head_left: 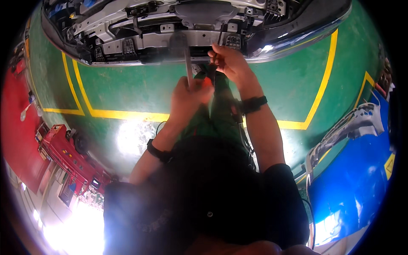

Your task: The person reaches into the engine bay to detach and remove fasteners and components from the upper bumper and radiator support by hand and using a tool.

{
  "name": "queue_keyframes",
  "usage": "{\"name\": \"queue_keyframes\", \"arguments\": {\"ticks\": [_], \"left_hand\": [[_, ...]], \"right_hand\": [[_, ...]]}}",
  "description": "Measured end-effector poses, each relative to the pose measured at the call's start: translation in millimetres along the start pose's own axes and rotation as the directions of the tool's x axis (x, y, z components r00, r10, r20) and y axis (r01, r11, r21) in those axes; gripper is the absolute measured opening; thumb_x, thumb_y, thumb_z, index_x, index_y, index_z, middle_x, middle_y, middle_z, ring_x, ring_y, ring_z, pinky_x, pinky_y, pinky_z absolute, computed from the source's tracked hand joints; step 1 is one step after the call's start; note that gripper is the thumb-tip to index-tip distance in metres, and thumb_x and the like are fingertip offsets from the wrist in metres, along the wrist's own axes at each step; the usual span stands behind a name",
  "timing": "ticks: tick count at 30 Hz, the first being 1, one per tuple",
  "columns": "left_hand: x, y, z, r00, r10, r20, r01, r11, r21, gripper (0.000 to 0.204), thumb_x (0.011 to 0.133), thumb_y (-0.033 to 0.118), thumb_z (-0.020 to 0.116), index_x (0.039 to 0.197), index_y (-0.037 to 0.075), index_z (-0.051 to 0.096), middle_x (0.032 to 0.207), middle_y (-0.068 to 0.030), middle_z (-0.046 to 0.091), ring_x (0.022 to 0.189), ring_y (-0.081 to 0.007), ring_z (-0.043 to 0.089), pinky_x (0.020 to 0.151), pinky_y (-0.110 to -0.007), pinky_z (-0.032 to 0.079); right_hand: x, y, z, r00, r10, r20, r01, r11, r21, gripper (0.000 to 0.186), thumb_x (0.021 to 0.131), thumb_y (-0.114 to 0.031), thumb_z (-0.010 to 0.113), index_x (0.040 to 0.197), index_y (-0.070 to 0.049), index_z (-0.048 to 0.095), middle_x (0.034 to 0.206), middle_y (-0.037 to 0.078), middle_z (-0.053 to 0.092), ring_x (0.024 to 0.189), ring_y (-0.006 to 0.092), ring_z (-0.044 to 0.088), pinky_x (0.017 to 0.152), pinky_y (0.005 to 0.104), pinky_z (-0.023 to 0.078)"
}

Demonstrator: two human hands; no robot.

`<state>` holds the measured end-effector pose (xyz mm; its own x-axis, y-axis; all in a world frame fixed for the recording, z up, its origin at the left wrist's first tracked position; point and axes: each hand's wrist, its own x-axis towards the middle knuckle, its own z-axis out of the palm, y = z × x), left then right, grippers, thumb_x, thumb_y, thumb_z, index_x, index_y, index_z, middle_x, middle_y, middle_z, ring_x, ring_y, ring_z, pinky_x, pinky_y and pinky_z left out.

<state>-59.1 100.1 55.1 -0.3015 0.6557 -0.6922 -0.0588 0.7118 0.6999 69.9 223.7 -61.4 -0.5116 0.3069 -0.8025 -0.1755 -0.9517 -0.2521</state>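
My left hand (191, 91) is closed on a long silvery bar-shaped tool (188, 63), blurred at its upper end, which points at the front of a car. A red-orange item (206, 93) shows beside these fingers, too smeared to tell apart. My right hand (229, 63), to the right and a little higher, is closed on a slim dark rod (219, 40) that rises over the lower metal crossmember. The car's exposed front structure (195, 38) has grey metal beams, brackets and dark trim.
Green floor (289, 85) with yellow lines surrounds my legs. A red wheeled floor jack (63, 155) sits at lower left near a red panel (17, 106). At right are a detached grey car part (367, 117) and a blue panel (348, 187).
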Motion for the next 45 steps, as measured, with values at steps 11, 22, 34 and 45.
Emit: {"name": "queue_keyframes", "arguments": {"ticks": [11,22,34,45], "left_hand": [[9,-6,18,0.985,-0.137,0.107,0.157,0.966,-0.206,0.023,0.087,0.015,0.063,0.094,-0.002,0.050,0.081,-0.0140,0.063,0.062,-0.0123,0.054,0.058,-0.025,0.043],[8,1,19,0.979,-0.169,0.110,0.193,0.945,-0.262,0.024,0.085,0.017,0.066,0.090,0.001,0.049,0.086,-0.0113,0.062,0.079,-0.0188,0.063,0.066,-0.027,0.046],[11,6,10,0.980,-0.181,0.079,0.197,0.931,-0.306,0.015,0.086,0.009,0.057,0.092,0.000,0.046,0.093,-0.0188,0.064,0.078,-0.0239,0.065,0.075,-0.033,0.051],[-20,-20,-39,0.984,-0.166,0.057,0.175,0.949,-0.262,0.010,0.087,0.004,0.055,0.090,0.001,0.046,0.095,-0.0217,0.064,0.075,-0.0238,0.063,0.075,-0.033,0.051]], "right_hand": [[1,-16,-1,0.991,0.026,-0.133,-0.051,0.982,-0.182,0.019,0.094,-0.017,0.057,0.103,-0.001,0.061,0.097,0.008,0.067,0.083,0.0167,0.064,0.080,0.0315,0.054],[15,-13,-15,0.996,-0.022,-0.084,0.010,0.989,-0.147,0.025,0.089,-0.026,0.065,0.093,-0.001,0.064,0.084,0.004,0.065,0.077,0.0130,0.063,0.068,0.0285,0.056],[86,-32,-12,0.796,-0.450,-0.405,0.396,0.893,-0.215,0.020,0.087,-0.015,0.064,0.090,0.005,0.064,0.080,0.009,0.064,0.069,0.0174,0.064,0.063,0.0303,0.058],[106,-33,-10,0.640,-0.606,-0.473,0.355,0.779,-0.516,0.023,0.076,-0.021,0.066,0.065,-0.001,0.066,0.063,0.009,0.067,0.062,0.0207,0.068,0.058,0.0304,0.055]]}}
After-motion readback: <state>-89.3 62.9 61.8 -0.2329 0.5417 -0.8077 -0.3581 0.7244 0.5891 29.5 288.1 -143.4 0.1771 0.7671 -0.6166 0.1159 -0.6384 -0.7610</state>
